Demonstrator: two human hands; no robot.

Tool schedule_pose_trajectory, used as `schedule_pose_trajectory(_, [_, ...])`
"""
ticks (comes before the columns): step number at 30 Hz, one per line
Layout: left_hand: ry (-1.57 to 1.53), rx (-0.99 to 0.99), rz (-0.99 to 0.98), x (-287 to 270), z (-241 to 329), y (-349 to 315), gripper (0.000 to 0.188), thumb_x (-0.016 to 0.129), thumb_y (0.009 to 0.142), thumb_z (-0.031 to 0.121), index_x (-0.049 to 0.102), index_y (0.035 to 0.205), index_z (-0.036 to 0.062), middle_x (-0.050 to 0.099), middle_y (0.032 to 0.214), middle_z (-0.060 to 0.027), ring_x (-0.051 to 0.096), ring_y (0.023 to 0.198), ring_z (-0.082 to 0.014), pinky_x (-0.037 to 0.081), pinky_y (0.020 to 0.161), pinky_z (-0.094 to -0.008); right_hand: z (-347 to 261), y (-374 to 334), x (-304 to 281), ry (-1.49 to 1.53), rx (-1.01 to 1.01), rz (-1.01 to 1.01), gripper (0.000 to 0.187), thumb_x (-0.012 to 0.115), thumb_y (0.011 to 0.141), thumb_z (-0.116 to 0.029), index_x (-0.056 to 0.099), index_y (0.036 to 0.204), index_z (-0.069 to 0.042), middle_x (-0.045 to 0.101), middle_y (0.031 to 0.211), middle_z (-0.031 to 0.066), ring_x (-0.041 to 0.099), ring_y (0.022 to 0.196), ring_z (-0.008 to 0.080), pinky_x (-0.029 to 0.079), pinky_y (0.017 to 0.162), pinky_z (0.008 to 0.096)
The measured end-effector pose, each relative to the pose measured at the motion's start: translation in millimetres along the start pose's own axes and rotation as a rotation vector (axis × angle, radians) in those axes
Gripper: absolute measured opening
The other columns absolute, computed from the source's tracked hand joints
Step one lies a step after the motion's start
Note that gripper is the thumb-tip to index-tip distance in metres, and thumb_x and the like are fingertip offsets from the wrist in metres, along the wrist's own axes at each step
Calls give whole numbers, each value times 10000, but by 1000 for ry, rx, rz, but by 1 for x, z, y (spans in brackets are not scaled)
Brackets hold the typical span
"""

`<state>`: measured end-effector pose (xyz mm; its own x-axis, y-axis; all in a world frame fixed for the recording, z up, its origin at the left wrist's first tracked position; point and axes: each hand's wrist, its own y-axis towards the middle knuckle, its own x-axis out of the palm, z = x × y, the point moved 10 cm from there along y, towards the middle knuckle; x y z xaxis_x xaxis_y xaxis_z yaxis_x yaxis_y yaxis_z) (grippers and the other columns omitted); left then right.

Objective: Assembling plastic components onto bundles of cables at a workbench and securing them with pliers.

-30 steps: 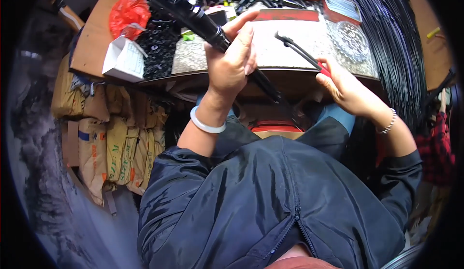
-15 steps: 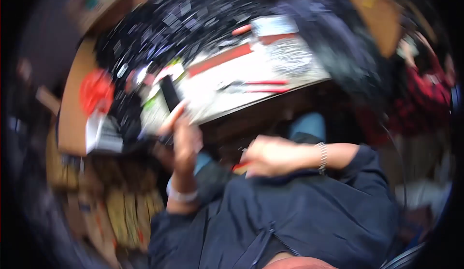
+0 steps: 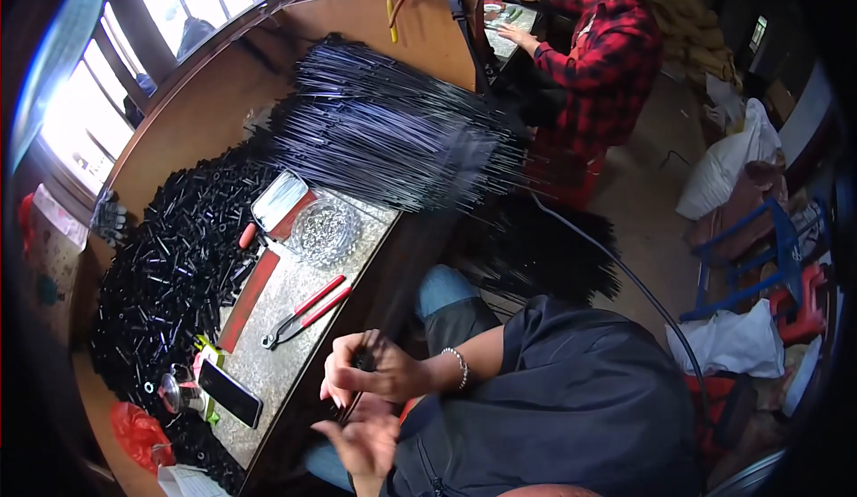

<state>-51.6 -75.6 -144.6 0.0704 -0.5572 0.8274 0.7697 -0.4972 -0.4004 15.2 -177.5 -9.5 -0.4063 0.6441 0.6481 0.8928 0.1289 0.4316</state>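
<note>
My right hand [image 3: 377, 370], with a beaded bracelet at its wrist, is in front of my body near the bench edge. Its fingers are curled around something dark and blurred that I cannot make out. Just below it my left hand [image 3: 364, 443] is palm up, fingers apart, with nothing visible in it. Red-handled pincers [image 3: 326, 308] lie on the metal-topped bench [image 3: 290, 368] beyond my hands. A black phone [image 3: 230, 393] rests to their left. Farther back stands a glass bowl [image 3: 326, 232] of small shiny pieces, beside a small rectangular mirror-like plate [image 3: 279, 197].
Small black tubular parts [image 3: 170, 274] are heaped at the left, with long black rods [image 3: 375, 131] behind. A red plastic bag [image 3: 141, 434] and glass jar [image 3: 178, 393] stand near left. A co-worker in a checked shirt [image 3: 598, 78] works far right. A cable [image 3: 616, 260] crosses right.
My view has swung right, bringing the rods and co-worker into fuller sight. My hands, apart before, are now close together. The left hand has turned palm up.
</note>
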Motion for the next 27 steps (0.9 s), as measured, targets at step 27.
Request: schedule_pose_trajectory(27, [715,700,-207,137,139,-8,168,637,806,-11,634,974,-18,647,934,-72,601,850,-114,487,755,-244,0,52,19,-274,178,-60,248,479,908,-294,435,833,-62,439,907,72,428,924,180,327,916,327])
